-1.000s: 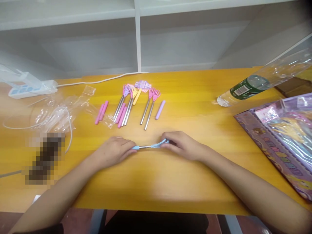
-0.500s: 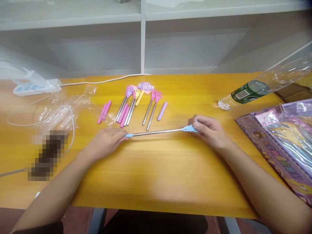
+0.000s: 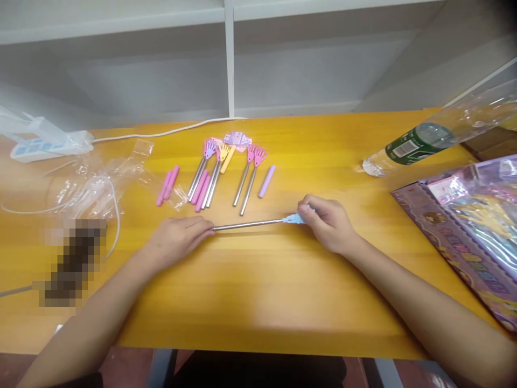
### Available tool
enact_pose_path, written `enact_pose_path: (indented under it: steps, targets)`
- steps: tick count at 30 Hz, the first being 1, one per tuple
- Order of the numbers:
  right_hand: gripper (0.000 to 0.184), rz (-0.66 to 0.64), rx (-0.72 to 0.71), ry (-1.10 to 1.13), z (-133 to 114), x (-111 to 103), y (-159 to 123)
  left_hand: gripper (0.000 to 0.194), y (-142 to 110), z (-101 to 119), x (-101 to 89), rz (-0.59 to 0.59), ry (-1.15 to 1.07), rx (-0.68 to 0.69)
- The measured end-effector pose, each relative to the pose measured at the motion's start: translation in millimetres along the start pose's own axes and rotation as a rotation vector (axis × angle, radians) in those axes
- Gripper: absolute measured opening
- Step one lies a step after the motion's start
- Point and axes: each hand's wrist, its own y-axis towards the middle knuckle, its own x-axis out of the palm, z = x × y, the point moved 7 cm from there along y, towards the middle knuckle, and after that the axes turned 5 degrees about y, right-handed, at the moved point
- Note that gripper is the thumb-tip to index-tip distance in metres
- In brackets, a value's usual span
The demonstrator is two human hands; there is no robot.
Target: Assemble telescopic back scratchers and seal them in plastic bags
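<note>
A back scratcher [image 3: 248, 224] with a silver metal rod is stretched level between my hands, just over the wooden table. My left hand [image 3: 181, 240] is closed round its left end, and the fingers hide the blue handle there. My right hand [image 3: 329, 221] pinches its light-blue, hand-shaped head between thumb and fingers. Beyond lie several rods with hand-shaped heads: a purple head [image 3: 210, 147], a yellow head [image 3: 223, 153] and pink heads [image 3: 260, 156]. Loose handle tubes lie among them: pink tubes [image 3: 171, 182] on the left, a yellow tube [image 3: 228, 159] and a lilac tube [image 3: 267, 181].
Crumpled clear plastic bags [image 3: 86, 191] and a white power strip [image 3: 52, 145] with cables are at left. A plastic bottle [image 3: 420, 143] lies tilted at right, behind a purple printed package [image 3: 452, 245]. Small printed cards [image 3: 238, 138] sit behind the rods. A grey-white shelf [image 3: 230, 64] stands at the back.
My right hand has moved left with the blue head, so less rod shows between my hands. The blue handle end, visible before, is now covered by my left hand.
</note>
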Motion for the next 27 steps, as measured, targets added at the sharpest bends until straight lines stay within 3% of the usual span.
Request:
enact_pose_path:
  steps: [3, 5, 9, 12, 14, 17, 20, 27]
  targets:
    - [0.055, 0.040, -0.024, -0.033, 2, -18, 6, 0.021, -2, -4, -9.9, 0.052, 0.078, 0.002]
    - [0.055, 0.125, -0.020, -0.004, 10, -45, 10, 0.016, -5, -12, -20.7, 0.088, 0.117, -0.011]
    - [0.067, 0.482, -0.100, 0.224, 27, -123, 15, 0.014, -15, -39, -41.3, 0.139, 0.197, -0.138]
    - [0.068, 0.615, -0.073, 0.465, 38, -151, 18, 0.014, -17, -45, -45.0, 0.149, 0.219, -0.169]
    - [0.067, 0.606, 0.005, 0.641, 43, -145, 21, 0.014, -16, -44, -43.8, 0.155, 0.210, -0.163]
    - [0.072, 0.482, 0.095, 0.856, 43, -119, 23, 0.012, -14, -41, -43.4, 0.176, 0.183, -0.154]
    - [0.077, 0.409, 0.077, 0.880, 37, -104, 22, 0.011, -13, -40, -43.7, 0.191, 0.140, -0.138]
    - [0.078, 0.473, 0.052, 0.916, 40, -100, 22, 0.018, -12, -46, -31.8, 0.162, 0.110, -0.149]
